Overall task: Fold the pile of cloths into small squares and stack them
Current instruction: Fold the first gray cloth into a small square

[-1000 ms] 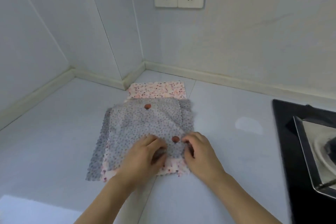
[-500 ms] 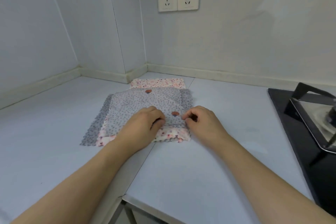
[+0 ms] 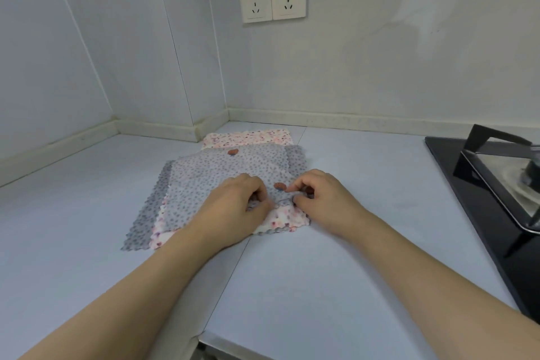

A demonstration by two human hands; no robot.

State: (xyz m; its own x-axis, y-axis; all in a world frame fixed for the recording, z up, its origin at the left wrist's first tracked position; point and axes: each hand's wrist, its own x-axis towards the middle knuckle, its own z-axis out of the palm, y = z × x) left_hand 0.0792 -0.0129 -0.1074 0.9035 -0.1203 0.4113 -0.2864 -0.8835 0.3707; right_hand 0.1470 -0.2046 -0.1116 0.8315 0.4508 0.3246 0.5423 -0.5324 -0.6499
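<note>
Head view: two hands pinching the top grey cloth at the near edge of the pile

Head camera shows the pile of cloths (image 3: pixel 222 184) lying flat on the pale surface (image 3: pixel 336 272), toward the far corner where the walls meet; the top grey cloth (image 3: pixel 216 175) sits askew over a pink floral cloth (image 3: pixel 287 218), another grey one pokes out at the left, and a second pink cloth (image 3: pixel 248 137) shows at the far end. Left hand (image 3: pixel 233 207) has its fingers curled down onto the near edge of the grey cloth, seemingly pinching it; right hand (image 3: pixel 318 199) pinches the same edge just to the right, thumb and forefinger closed on the fabric near a small reddish patch (image 3: pixel 280 185).

Risks, as I judge them: the layers overlap loosely, so a pinch that goes too deep could catch the pink cloth beneath and lift two at once; the hands grip close together near one corner, so the far and left parts may drag or bunch when raised, giving a crooked fold instead of a neat square; pulling toward the near side could slide the whole pile along the smooth surface; the hob (image 3: pixel 482 199) stands well apart at the right, yet a wide swing of a lifted cloth could carry it that way.
</note>
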